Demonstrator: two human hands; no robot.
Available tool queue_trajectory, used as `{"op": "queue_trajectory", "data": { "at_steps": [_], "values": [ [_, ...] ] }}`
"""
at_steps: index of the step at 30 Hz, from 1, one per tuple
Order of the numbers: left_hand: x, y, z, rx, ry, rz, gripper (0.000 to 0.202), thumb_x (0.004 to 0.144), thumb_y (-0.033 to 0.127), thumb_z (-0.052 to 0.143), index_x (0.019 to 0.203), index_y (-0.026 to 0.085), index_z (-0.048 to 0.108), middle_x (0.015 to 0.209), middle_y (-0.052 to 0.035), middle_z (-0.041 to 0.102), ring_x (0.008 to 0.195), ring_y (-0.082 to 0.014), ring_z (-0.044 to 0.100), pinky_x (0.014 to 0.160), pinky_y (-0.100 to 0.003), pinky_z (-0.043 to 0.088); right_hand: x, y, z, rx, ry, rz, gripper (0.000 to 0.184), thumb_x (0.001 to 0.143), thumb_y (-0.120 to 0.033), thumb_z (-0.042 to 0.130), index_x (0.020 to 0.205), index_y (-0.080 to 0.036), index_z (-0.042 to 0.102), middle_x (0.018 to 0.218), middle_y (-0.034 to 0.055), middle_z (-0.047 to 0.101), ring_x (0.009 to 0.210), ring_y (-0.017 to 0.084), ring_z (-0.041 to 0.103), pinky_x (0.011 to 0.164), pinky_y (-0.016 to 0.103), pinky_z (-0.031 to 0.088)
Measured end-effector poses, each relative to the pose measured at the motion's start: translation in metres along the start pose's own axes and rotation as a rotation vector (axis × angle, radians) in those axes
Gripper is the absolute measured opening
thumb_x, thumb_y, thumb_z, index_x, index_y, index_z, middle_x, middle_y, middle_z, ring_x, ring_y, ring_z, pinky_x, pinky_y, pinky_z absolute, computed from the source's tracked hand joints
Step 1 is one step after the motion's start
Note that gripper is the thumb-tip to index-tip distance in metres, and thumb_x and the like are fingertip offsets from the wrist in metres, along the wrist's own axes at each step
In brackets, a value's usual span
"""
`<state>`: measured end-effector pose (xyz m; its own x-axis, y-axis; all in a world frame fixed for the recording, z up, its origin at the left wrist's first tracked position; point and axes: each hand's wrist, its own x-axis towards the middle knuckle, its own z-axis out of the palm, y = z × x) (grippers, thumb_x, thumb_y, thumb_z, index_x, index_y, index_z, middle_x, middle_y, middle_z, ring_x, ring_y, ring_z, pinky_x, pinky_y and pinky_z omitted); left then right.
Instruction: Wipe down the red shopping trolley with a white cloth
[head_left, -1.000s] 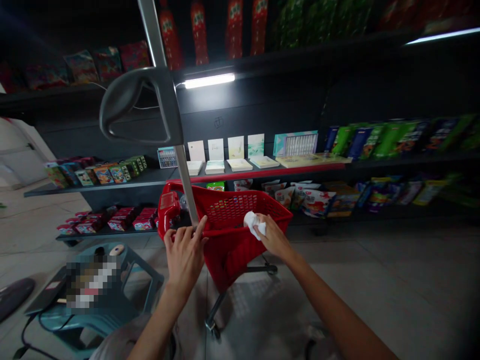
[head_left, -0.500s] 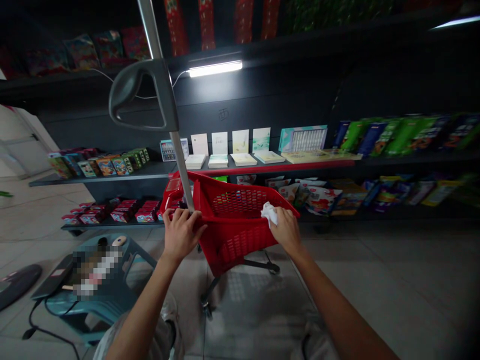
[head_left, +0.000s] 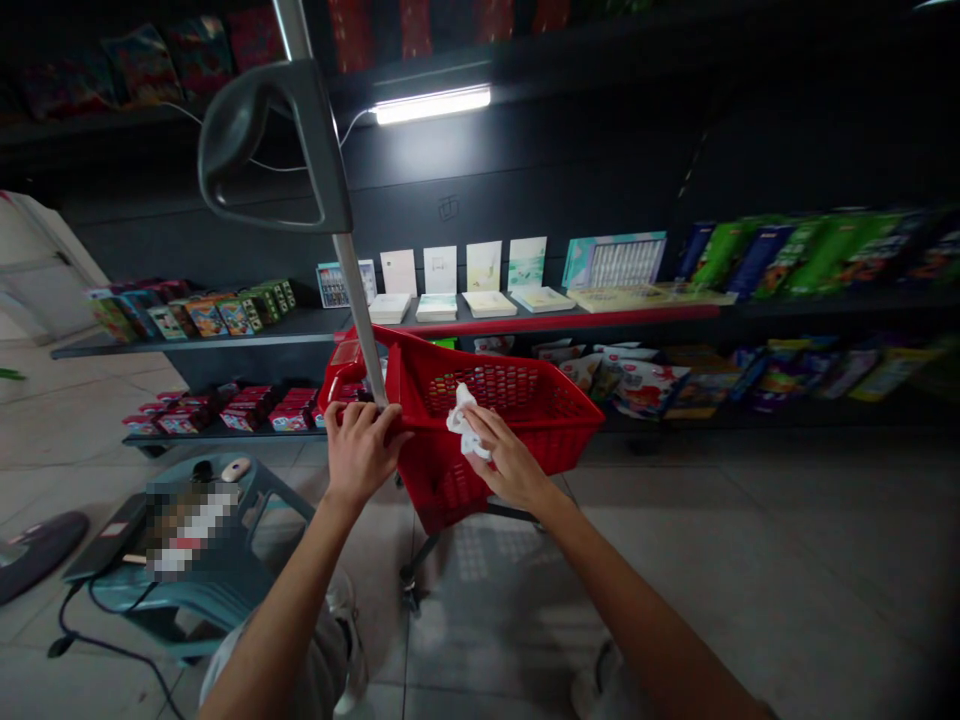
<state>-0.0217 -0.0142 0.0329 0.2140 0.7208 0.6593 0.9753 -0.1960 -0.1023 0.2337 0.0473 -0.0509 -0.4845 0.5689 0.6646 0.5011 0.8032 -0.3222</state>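
A red plastic shopping basket on wheels stands on the tiled floor in front of me. Its grey pull handle rises on a metal pole at the near left corner. My left hand is closed on the basket's near rim at the foot of that pole. My right hand presses a crumpled white cloth against the near rim, fingers closed over it.
Dark shelves run along the back, holding small boxes, white cards and green packets. A teal plastic stool with small items stands at lower left, with a cable on the floor beside it.
My right hand with the cloth slid left along the basket rim from its far right side to the middle. The basket has turned and sits slightly higher in view.
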Motion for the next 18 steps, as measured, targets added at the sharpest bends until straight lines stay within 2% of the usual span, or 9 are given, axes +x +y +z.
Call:
{"op": "queue_trajectory", "data": {
  "at_steps": [3,8,13,15,18],
  "values": [
    [0.0,-0.002,0.002,0.007,0.001,0.014,0.033,0.096,0.047,0.057,0.12,0.028,0.068,0.1,-0.0089,0.069,0.108,-0.0302,0.056,0.111,-0.053,0.027,-0.013,0.017,-0.014,-0.065,-0.055,0.007,0.063,0.098,-0.017,0.042,0.16,-0.021,0.034,0.161,0.007,0.04,0.148,0.025,0.035,0.126,0.049,0.029],
    [0.0,-0.004,0.0,-0.011,-0.008,0.034,0.034,0.096,0.048,0.056,0.121,0.027,0.068,0.101,-0.0096,0.07,0.109,-0.0311,0.055,0.11,-0.054,0.027,-0.038,0.069,-0.04,-0.292,-0.012,0.232,0.05,0.093,-0.019,0.047,0.141,-0.018,0.06,0.139,0.0112,0.063,0.125,0.032,0.051,0.112,0.052,0.041],
    [0.0,-0.005,0.002,-0.035,-0.005,0.021,0.035,0.095,0.046,0.058,0.123,0.028,0.067,0.101,-0.0099,0.069,0.109,-0.0311,0.055,0.111,-0.054,0.026,-0.071,0.135,-0.06,-0.409,0.185,0.475,0.042,0.087,-0.019,0.049,0.124,-0.014,0.068,0.125,0.0165,0.064,0.116,0.031,0.052,0.106,0.047,0.045],
    [0.001,-0.004,0.003,-0.033,-0.007,0.017,0.034,0.094,0.045,0.059,0.123,0.028,0.067,0.101,-0.0099,0.069,0.108,-0.0313,0.055,0.111,-0.055,0.025,-0.081,0.155,-0.059,-0.396,0.303,0.6,0.043,0.083,-0.021,0.051,0.123,-0.013,0.067,0.118,0.0175,0.064,0.11,0.031,0.055,0.102,0.048,0.046],
    [0.002,-0.004,0.006,-0.031,-0.009,0.013,0.033,0.094,0.047,0.059,0.121,0.028,0.067,0.1,-0.0095,0.069,0.108,-0.0314,0.055,0.111,-0.054,0.025,-0.086,0.17,-0.049,-0.331,0.478,0.736,0.045,0.078,-0.021,0.052,0.12,-0.012,0.066,0.111,0.0172,0.061,0.103,0.03,0.058,0.098,0.046,0.049]
  ]
}}
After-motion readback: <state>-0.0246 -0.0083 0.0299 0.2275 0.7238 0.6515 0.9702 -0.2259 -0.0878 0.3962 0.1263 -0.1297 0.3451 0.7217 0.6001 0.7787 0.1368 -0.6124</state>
